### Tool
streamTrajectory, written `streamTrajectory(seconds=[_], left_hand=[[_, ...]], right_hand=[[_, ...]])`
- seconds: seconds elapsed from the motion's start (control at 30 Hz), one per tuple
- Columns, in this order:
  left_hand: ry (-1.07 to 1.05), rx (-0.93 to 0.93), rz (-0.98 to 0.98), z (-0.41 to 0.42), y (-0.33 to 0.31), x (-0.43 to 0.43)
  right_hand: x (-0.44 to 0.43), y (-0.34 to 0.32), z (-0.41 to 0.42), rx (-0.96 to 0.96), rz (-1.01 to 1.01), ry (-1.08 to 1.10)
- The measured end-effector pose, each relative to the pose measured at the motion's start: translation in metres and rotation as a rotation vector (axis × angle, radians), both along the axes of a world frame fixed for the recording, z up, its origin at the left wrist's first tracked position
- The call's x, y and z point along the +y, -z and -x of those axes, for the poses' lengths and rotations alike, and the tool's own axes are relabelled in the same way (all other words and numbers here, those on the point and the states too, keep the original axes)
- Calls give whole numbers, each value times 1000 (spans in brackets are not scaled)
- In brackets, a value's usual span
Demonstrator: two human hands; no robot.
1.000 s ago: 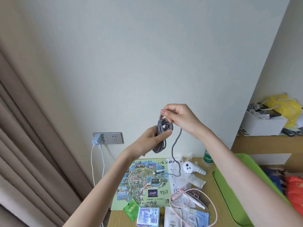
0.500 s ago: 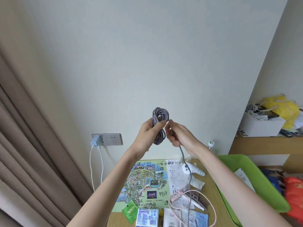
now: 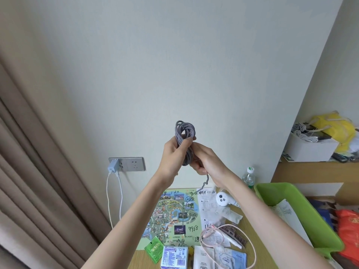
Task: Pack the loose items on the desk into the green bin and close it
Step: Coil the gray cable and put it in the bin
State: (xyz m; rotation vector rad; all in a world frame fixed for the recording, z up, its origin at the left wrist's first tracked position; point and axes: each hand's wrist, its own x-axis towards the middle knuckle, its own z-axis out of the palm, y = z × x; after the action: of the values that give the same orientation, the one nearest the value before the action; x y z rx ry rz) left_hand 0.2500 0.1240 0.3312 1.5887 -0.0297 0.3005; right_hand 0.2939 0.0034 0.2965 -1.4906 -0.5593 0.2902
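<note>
both hands are raised in front of the wall, well above the desk (image 3: 250, 228). the left hand (image 3: 172, 154) has its fingers and thumb curled round the middle of a grey coil (image 3: 185, 131) of cable, whose top loops stick up above the fist. the right hand (image 3: 206, 162) touches it from the right, fingers curled round the coil's lower end. a loose tail (image 3: 206, 181) hangs out beneath that hand and dangles over the far edge of the map (image 3: 174, 214).

the bin (image 3: 272, 193) stands open at the desk's right end, with a paper (image 3: 289, 212) lying inside. the right forearm crosses in front of its near left rim and hides part of it and of the desk there. the left forearm covers the map's near left corner.

on the desk lie the map with handwritten numbers, a white gadget (image 3: 222, 199) beside it, slips and plastic wrappers, a pink cable (image 3: 251, 243) in a wide loop, a green sachet (image 3: 154, 247) and a blue-white pack (image 3: 173, 257) at the near edge. a bottle (image 3: 249, 176) stands against the wall just behind the bin.

on the wall to the left a socket (image 3: 134, 164) holds a blue charger (image 3: 112, 166), its white leads hanging down beside the curtain (image 3: 38, 191). on a shelf to the right sit a white box (image 3: 308, 150) of cords and a yellow bag (image 3: 336, 127). a red bag (image 3: 349, 230) lies beyond the bin.
</note>
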Motion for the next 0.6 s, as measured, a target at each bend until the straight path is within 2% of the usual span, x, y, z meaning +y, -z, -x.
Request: streamTrajectory(seconds=[0.2, 0.33, 0.37, 0.6], left_hand=[[-22, 8, 189, -6, -5, 16], [59, -31, 454, -8, -10, 29], [49, -24, 465, -8, -10, 32], [-141, 60, 205, 6, 0, 45]], right_hand=[[-8, 0, -2, 1, 21, -35], [-14, 4, 1, 15, 52, -37], [-16, 4, 2, 25, 63, -25], [-29, 1, 11, 70, 125, 59]])
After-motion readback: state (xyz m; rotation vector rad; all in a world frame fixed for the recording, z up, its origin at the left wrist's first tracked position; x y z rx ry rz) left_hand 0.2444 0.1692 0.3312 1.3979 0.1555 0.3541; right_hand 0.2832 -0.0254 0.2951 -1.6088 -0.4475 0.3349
